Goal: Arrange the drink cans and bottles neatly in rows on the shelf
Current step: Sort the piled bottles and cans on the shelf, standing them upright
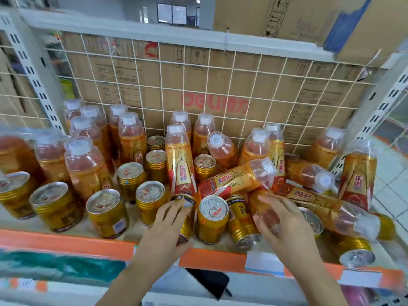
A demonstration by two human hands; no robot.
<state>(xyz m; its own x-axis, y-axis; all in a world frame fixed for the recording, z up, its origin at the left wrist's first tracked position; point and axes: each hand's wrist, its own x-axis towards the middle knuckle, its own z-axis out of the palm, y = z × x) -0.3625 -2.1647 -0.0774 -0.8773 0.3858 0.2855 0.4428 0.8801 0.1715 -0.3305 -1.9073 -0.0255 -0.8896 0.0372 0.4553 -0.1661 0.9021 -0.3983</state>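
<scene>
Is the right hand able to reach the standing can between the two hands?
Probably yes: the standing can is at the front, its top uncovered, close beside the right hand; only a tipped can lies between.
</scene>
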